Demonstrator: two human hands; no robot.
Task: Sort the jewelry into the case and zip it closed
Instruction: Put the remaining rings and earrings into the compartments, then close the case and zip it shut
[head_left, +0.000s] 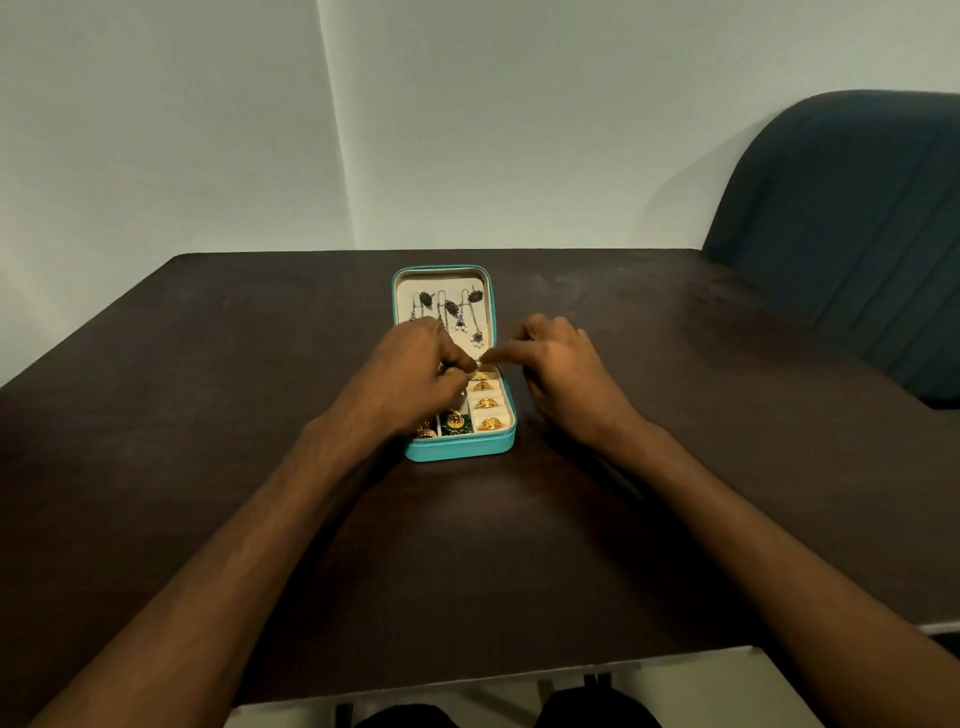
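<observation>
A small teal jewelry case (460, 449) lies open on the dark table, lid laid back away from me. Dark dangling earrings (457, 312) hang on the cream lid panel. Several gold rings (487, 402) sit in the cream roll slots on the right of the base, and gold and green pieces (456, 421) fill the front compartments. My left hand (415, 371) hovers over the left of the base with curled fingers, pinching a small item I cannot make out. My right hand (553, 371) is beside the case's right edge, its forefinger and thumb reaching toward the hinge area.
The dark brown table (208, 389) stretches wide on both sides of the case. A dark blue chair (841, 234) stands at the far right corner. A pale wall rises behind the table.
</observation>
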